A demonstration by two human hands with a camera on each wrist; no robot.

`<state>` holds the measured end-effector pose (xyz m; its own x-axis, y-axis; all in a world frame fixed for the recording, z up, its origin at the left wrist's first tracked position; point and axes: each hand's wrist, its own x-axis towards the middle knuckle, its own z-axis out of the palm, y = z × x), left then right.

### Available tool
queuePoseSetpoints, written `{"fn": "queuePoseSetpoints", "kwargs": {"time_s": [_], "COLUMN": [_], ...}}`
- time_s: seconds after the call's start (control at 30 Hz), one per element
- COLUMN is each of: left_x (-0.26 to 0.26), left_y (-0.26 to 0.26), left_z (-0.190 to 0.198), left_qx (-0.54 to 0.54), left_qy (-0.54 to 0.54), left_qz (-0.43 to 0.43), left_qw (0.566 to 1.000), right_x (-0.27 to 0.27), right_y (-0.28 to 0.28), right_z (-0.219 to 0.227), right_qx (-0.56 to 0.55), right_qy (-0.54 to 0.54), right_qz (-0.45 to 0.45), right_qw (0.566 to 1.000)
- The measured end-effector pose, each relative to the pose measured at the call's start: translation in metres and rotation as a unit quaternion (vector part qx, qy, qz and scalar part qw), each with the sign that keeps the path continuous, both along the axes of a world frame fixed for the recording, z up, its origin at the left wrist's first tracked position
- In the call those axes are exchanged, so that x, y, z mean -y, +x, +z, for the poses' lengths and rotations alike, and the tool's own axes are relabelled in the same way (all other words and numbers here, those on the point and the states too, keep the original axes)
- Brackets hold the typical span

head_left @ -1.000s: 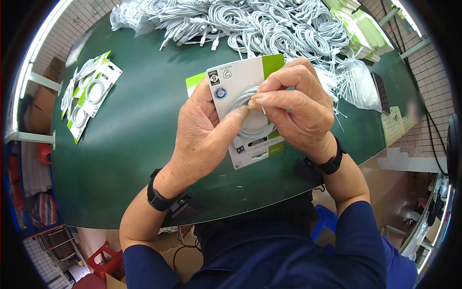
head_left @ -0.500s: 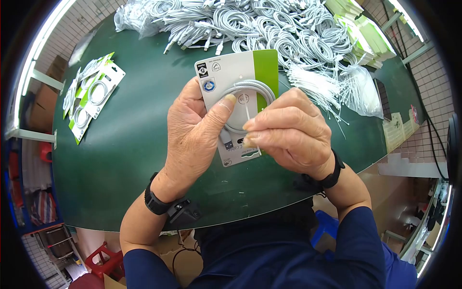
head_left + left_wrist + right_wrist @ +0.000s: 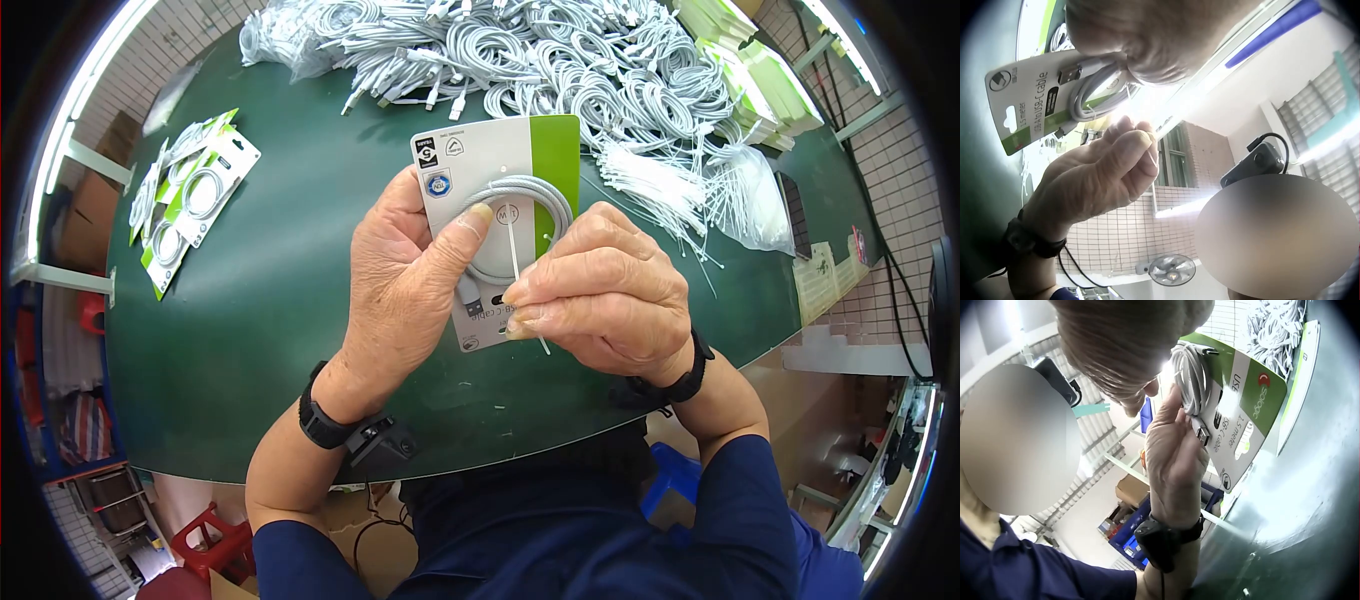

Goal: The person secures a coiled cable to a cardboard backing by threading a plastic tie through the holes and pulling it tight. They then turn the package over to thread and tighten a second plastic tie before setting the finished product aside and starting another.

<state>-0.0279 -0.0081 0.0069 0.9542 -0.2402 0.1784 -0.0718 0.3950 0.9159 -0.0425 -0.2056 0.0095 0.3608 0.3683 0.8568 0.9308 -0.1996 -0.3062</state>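
Observation:
My left hand (image 3: 405, 275) grips a white and green packaging card (image 3: 555, 145) by its left edge, thumb pressed on the coil of grey cable (image 3: 548, 195) lying against the card. The cable's USB plug (image 3: 471, 298) points down near the card's lower end; in the right wrist view the printed card (image 3: 1254, 400) faces the camera. A thin white cable tie (image 3: 514, 248) runs down from the middle of the coil. Fingertips of my right hand (image 3: 615, 290) pinch it in front of the card's lower right, and its end sticks out below them.
Several carded cables (image 3: 205, 192) lie on the green table (image 3: 270, 300) at left. Across the back spreads a heap of grey cables (image 3: 600, 80), with loose white cable ties (image 3: 650, 185) and a plastic bag (image 3: 755, 205) to its right. Green and white cards (image 3: 765, 90) are stacked at the back right.
My right hand has come away from the coil beside my left thumb and moved down along the cable tie. The card has turned flatter toward the head camera, showing more of the coil.

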Motion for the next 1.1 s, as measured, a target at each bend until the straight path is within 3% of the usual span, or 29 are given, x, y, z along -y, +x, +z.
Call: {"fn": "queuePoseSetpoints", "kwargs": {"time_s": [0.33, 0.5, 0.63, 0.77, 0.9, 1.0, 1.1], "left_x": [-0.002, 0.0, 0.006, 0.013, 0.014, 0.014, 0.014], "left_y": [0.001, 0.001, -0.002, -0.009, -0.01, -0.009, -0.009], "left_z": [-0.004, -0.011, -0.014, -0.014, -0.017, -0.017, -0.017], "left_qx": [-0.003, 0.002, -0.009, -0.019, -0.026, -0.029, -0.024], "left_qy": [-0.001, 0.0, 0.005, 0.02, 0.037, 0.032, 0.029], "left_qz": [-0.013, -0.013, -0.021, -0.031, -0.04, -0.037, -0.031], "left_qw": [1.0, 1.0, 1.0, 0.999, 0.998, 0.998, 0.999], "right_x": [-0.007, -0.001, -0.002, -0.002, 0.008, 0.015, 0.014], "right_y": [0.006, 0.008, 0.012, 0.008, 0.015, 0.024, 0.028], "right_z": [-0.008, -0.006, -0.004, -0.007, 0.0, -0.004, -0.001], "right_qx": [-0.016, 0.006, -0.022, -0.208, -0.226, -0.183, -0.037], "right_qy": [0.014, -0.06, 0.027, 0.215, 0.144, 0.104, 0.009], "right_qz": [0.016, -0.019, -0.057, -0.065, -0.125, -0.113, -0.156], "right_qw": [1.0, 0.998, 0.998, 0.952, 0.955, 0.971, 0.987]}}
